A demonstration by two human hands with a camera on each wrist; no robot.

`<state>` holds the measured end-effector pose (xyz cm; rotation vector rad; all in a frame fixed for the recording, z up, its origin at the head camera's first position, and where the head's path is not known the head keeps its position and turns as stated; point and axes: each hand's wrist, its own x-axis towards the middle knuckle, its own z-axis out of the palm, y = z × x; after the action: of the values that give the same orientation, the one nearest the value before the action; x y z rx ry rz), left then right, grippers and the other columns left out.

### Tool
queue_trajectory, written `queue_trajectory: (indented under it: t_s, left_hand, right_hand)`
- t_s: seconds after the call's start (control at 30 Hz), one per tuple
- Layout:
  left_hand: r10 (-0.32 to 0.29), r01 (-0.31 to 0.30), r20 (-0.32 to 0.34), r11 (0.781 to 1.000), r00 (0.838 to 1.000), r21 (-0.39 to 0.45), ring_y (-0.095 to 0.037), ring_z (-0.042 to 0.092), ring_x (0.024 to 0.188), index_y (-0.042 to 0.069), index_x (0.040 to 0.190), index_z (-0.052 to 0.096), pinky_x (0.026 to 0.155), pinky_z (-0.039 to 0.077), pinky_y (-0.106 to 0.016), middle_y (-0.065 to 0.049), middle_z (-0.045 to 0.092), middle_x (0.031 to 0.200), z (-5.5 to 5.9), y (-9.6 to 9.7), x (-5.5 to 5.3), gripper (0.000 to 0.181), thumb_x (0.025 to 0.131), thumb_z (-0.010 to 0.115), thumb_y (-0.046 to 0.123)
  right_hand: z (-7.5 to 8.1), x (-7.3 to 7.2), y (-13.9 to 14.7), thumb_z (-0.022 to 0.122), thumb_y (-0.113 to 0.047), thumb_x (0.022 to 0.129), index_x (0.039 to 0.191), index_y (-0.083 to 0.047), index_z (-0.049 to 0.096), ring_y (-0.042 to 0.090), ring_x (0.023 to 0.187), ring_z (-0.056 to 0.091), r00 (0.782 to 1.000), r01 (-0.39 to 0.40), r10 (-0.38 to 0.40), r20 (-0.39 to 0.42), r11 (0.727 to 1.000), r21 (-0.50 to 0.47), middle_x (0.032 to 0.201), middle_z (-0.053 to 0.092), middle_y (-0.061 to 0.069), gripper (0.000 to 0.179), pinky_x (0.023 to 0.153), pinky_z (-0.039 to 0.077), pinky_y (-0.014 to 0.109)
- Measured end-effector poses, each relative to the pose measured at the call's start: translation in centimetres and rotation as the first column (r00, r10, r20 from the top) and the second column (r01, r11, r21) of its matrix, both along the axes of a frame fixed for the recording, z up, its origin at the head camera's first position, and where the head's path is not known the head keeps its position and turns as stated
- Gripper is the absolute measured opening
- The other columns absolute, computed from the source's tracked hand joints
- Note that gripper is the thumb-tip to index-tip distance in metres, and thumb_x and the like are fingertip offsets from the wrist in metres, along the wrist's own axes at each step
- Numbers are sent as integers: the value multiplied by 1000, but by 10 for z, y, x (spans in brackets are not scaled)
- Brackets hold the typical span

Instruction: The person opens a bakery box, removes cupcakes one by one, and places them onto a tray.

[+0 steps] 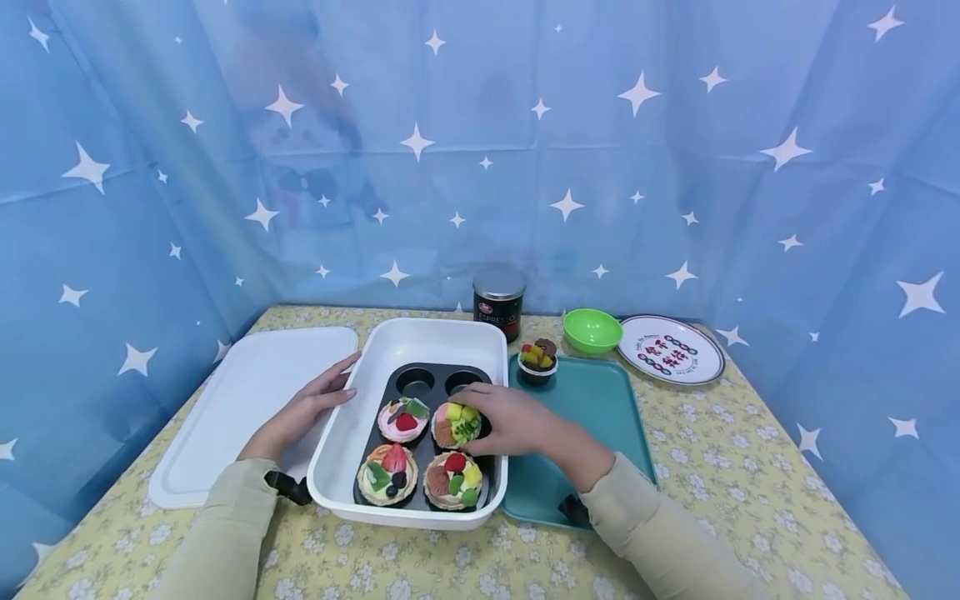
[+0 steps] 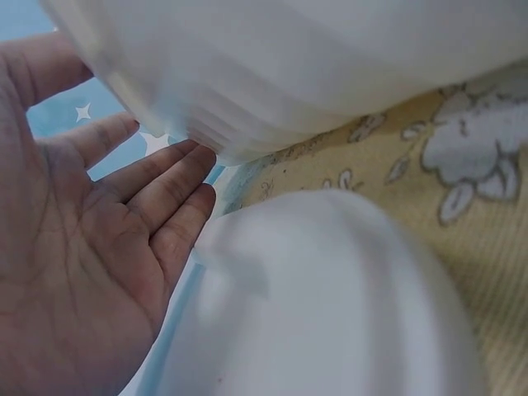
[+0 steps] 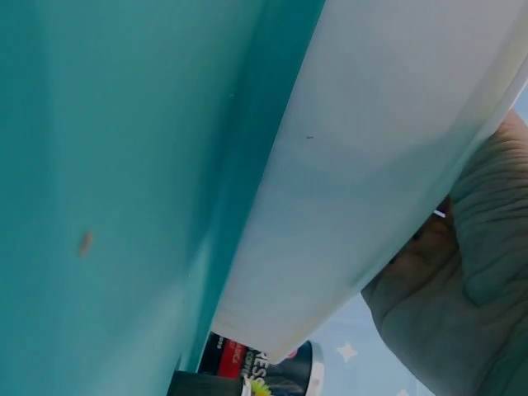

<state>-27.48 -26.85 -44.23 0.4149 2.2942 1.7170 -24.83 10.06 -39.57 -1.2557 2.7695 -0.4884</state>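
Note:
My right hand [image 1: 517, 419] reaches over the rim of a white deep tray [image 1: 408, 518] and grips a fruit-topped cupcake [image 1: 456, 425] by its sides. That cupcake sits at the middle right cup of a dark muffin tin [image 1: 385, 390] inside the tray. A pink-creamed cupcake [image 1: 403, 419] stands left of it, with a strawberry cupcake [image 1: 387, 476] and a raspberry cupcake [image 1: 453, 482] in the near row. The far two cups hold nothing. My left hand [image 1: 309, 410], fingers extended, rests at the tray's left side; the left wrist view shows its fingertips [image 2: 202, 157] against the outer wall.
A white board [image 1: 247, 400] lies on the left. On the right are a teal tray [image 1: 592, 417] with a chocolate cupcake [image 1: 537, 362] at its far left corner, a green bowl [image 1: 592, 331] and a printed plate [image 1: 671, 350]. An espresso tin [image 1: 498, 304] stands behind.

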Motion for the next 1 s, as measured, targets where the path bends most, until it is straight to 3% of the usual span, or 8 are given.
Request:
queue_trajectory:
  t_s: [1.0]
  left_hand:
    - [2,-2,-15,1000,1000,-6,-42,36,143,32,162,20,112,32,-60,-19,29,162,-4,-2,-3,68,104,54,31]
  right_hand:
    - [2,-2,1,76,-40,89,143,-16,54,11,112,58,999,-37,36,-10,999,-32,138,56,2,63,95,52,32]
